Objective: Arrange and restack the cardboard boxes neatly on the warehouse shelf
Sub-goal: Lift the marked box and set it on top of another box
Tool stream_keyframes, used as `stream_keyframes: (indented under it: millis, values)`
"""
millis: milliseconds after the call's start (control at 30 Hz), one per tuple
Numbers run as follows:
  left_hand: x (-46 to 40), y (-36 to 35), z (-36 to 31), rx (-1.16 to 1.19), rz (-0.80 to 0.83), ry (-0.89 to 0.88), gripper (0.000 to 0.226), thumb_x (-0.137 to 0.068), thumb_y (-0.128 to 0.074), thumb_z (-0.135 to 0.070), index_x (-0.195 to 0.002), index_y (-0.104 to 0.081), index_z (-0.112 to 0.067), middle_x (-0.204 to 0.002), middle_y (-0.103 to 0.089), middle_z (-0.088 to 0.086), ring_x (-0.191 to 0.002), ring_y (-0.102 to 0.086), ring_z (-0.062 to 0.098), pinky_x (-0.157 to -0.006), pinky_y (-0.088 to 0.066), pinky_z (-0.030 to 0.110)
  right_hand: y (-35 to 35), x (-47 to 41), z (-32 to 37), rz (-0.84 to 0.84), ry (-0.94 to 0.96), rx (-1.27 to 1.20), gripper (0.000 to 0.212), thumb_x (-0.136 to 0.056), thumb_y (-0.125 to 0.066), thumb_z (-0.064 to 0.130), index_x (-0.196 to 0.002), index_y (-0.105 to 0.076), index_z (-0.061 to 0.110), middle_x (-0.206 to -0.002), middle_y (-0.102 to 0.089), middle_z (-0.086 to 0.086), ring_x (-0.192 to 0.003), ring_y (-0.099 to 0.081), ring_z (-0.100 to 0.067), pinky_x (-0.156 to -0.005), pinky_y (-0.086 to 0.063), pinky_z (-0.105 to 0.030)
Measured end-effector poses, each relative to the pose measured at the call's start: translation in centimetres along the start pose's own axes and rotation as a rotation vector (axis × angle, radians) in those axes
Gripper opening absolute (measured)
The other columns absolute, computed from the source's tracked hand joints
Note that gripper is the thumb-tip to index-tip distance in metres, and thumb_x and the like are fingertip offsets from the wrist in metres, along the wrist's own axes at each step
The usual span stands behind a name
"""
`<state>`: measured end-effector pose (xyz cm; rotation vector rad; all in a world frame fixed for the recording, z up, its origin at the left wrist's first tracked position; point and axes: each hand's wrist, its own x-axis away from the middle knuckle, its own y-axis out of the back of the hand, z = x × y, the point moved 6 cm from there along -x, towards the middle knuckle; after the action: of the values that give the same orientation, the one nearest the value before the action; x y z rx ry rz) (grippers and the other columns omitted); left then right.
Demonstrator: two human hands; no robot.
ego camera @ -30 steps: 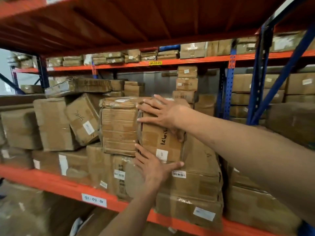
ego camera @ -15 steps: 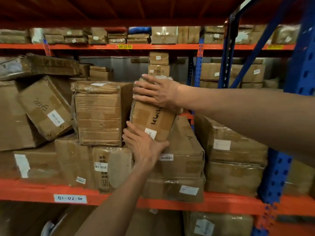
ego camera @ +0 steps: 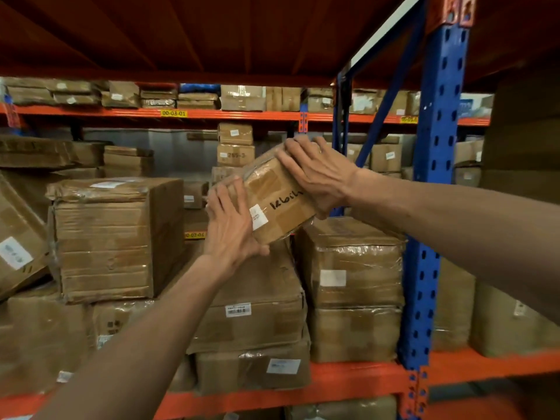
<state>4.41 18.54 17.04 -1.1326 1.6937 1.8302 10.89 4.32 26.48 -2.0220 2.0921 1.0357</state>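
Both hands are clamping the small taped brown cardboard box [ego camera: 272,195]: left hand [ego camera: 231,228] at seven o'clock, right hand [ego camera: 318,174] at one, along its tilted long axis.

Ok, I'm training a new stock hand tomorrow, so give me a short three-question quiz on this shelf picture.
1. True or false: the small box with black handwriting rests flat on the stack.
2. Which hand grips its upper right end? A) left hand B) right hand
3. Fill in: the upright post right of the wrapped boxes is ____ in colour.

Key:
1. False. It is lifted and tilted, held between both hands.
2. B. The left hand holds the lower left end, beside the white label.
3. Blue.
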Motion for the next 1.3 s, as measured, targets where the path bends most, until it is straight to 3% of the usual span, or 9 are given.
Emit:
stream_keyframes:
  millis: [233,333,467,667,933,1133,1300]
  values:
    - [-4.0,-1.1,-11.1,-0.061,0.050,-0.272,0.153,-0.053,-0.089,-0.056,-0.152,0.015,-0.005,-0.153,-0.006,0.033,-0.143,-0.006,0.052,-0.115,-0.020,0.065,-6.0,9.1,-7.2,0.166,-0.321,-0.009,0.152,-0.043,-0.080,0.076,-0.153,-0.011,-0.002,-0.146,-0.029,-0.027,-0.135,-0.030,-0.045,-0.112,-0.030,-0.059]
    - [-4.0,-4.4,-15.3,-0.118,0.130,-0.352,0.155,-0.055,-0.087,-0.058,-0.150,0.023,-0.007,-0.155,-0.001,0.032,-0.144,-0.002,0.051,-0.116,-0.019,0.064,-10.1,13.8,-7.6,0.254,-0.394,-0.063,0.149,-0.047,-0.078,0.074,-0.154,-0.008,-0.003,-0.149,-0.027,-0.030,-0.137,-0.027,-0.047,-0.114,-0.025,-0.060]
    - [-5.7,-6.7,-17.7,-0.246,0.168,-0.467,0.154,-0.056,-0.087,-0.058,-0.149,0.026,-0.009,-0.155,-0.001,0.029,-0.145,-0.001,0.048,-0.117,-0.017,0.061,-13.5,17.3,-7.4,0.230,-0.472,-0.158,0.144,-0.053,-0.076,0.075,-0.155,-0.011,-0.004,-0.150,-0.028,-0.031,-0.139,-0.026,-0.048,-0.117,-0.019,-0.059]
    - [-5.9,-7.6,-17.5,-0.231,0.226,-0.389,0.151,-0.059,-0.086,-0.057,-0.150,0.025,-0.010,-0.157,0.005,0.027,-0.147,0.006,0.046,-0.120,-0.010,0.059,-15.6,16.2,-7.7,0.187,-0.405,-0.168,0.157,-0.047,-0.080,0.078,-0.156,-0.005,-0.006,-0.155,-0.022,-0.033,-0.145,-0.018,-0.048,-0.123,-0.006,-0.053]
    - [-3.4,-7.8,-18.5,-0.307,0.154,-0.350,0.148,-0.064,-0.084,-0.058,-0.149,0.025,-0.005,-0.155,-0.001,0.035,-0.145,-0.001,0.051,-0.118,-0.017,0.061,-16.4,17.8,-6.9,0.047,-0.388,-0.216,0.153,-0.042,-0.088,0.069,-0.153,-0.017,-0.008,-0.147,-0.031,-0.036,-0.138,-0.026,-0.051,-0.121,-0.017,-0.056]
    - [-5.8,-7.5,-18.3,-0.290,0.177,-0.362,0.151,-0.056,-0.088,-0.055,-0.152,0.019,-0.008,-0.153,-0.009,0.027,-0.144,-0.007,0.046,-0.119,-0.020,0.056,-16.8,16.0,-8.1,0.153,-0.376,-0.228,0.158,-0.044,-0.083,0.077,-0.156,-0.005,-0.003,-0.154,-0.025,-0.031,-0.144,-0.021,-0.047,-0.122,-0.010,-0.052]
    - [-6.2,-8.1,-17.8,-0.325,0.181,-0.346,0.150,-0.059,-0.088,-0.055,-0.152,0.020,-0.009,-0.156,-0.006,0.028,-0.146,-0.004,0.046,-0.120,-0.018,0.056,-16.9,15.3,-8.0,0.194,-0.399,-0.222,0.161,-0.045,-0.084,0.076,-0.155,0.005,-0.001,-0.156,-0.018,-0.029,-0.146,-0.016,-0.046,-0.123,-0.008,-0.052]
